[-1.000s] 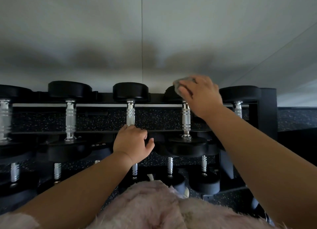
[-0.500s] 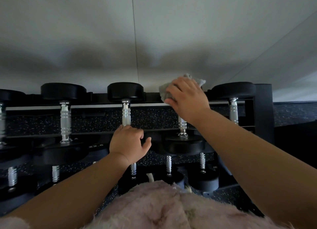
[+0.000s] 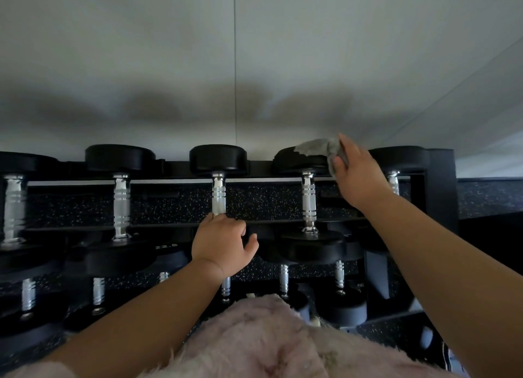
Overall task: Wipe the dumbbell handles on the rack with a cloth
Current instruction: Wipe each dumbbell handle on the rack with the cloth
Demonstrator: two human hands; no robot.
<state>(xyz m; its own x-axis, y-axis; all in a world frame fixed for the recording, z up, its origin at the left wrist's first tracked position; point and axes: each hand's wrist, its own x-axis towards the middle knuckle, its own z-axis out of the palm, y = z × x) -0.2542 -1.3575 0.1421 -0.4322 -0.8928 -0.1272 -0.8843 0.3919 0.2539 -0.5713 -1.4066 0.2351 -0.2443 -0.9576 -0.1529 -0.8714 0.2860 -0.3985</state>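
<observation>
A black dumbbell rack (image 3: 441,196) holds rows of black dumbbells with ribbed chrome handles. My right hand (image 3: 358,177) grips a grey cloth (image 3: 317,147) and holds it against the far head of the fourth dumbbell (image 3: 297,160), just right of its chrome handle (image 3: 308,202). My left hand (image 3: 222,243) rests curled over the near head of the middle dumbbell, at the lower end of its handle (image 3: 218,194). That head is hidden under the hand.
A pale wall (image 3: 254,52) rises right behind the rack. A lower shelf carries several smaller dumbbells (image 3: 339,276). Dark speckled floor (image 3: 486,196) shows to the right. Pink fluffy clothing (image 3: 263,343) fills the bottom of the view.
My right hand with the cloth has moved right and up, from over the fourth dumbbell's handle top to the right side of its far head, uncovering the handle. My left hand stays put.
</observation>
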